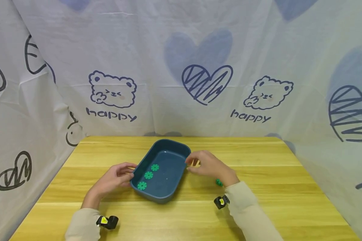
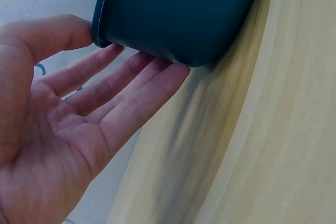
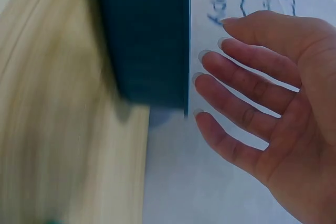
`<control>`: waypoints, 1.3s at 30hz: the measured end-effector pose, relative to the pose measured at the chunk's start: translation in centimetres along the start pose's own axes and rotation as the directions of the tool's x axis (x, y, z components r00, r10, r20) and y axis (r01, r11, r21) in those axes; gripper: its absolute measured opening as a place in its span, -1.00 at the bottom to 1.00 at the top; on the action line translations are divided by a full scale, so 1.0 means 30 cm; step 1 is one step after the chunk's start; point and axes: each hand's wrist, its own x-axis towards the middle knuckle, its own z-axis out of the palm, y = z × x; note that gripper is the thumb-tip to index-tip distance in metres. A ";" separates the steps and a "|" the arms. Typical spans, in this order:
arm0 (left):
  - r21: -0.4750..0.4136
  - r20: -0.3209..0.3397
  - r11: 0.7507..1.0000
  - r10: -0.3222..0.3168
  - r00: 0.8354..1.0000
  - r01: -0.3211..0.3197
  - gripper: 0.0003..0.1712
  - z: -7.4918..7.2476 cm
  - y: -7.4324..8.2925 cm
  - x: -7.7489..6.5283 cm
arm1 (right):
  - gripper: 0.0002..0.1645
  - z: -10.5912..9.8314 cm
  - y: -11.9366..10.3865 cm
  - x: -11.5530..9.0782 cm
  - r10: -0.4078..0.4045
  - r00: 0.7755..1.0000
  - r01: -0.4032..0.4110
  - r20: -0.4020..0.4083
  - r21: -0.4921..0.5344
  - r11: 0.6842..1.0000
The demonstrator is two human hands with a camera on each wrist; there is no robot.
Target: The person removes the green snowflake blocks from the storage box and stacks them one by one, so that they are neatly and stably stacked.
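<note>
Blue tub (image 1: 172,177) lies in front of me between my two hands, over the middle of the wooden table (image 1: 169,221), its long sides slanting; I cannot tell whether its base is flat on the wood. Leftmost comes my pale left sleeve (image 1: 82,224), with a small black device (image 1: 108,222) at its cuff. My left hand (image 1: 116,177) has its fingers extended and slightly apart, their tips against the tub's outer wall, the thumb at the rim. Inside, three green notched discs (image 1: 148,175) lie in a slanting row along the tub's left side, just apart from one another. At the right rim, my right hand (image 1: 208,164) is spread, fingers gently bent and pinching nothing; its wrist view shows the fingertips just beside the wall. Farther right, a small green piece (image 1: 219,182) rests on the table near my wrist, then my right sleeve (image 1: 250,211).
</note>
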 end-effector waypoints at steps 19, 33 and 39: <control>0.003 0.004 1.000 -0.008 1.000 0.008 -0.43 -0.001 -0.005 -0.007 | -0.71 0.190 -0.145 0.211 -0.099 0.982 0.092 0.163 0.051 0.994; 0.012 0.023 1.000 0.010 1.000 -0.011 -0.44 -0.007 -0.006 -0.007 | -0.70 0.312 -0.180 0.280 -0.114 0.969 0.118 0.219 -0.006 0.993; 0.007 0.033 1.000 0.019 0.999 -0.019 -0.42 -0.006 0.000 -0.005 | -0.67 0.346 -0.204 0.303 -0.090 0.965 0.114 0.246 -0.086 0.990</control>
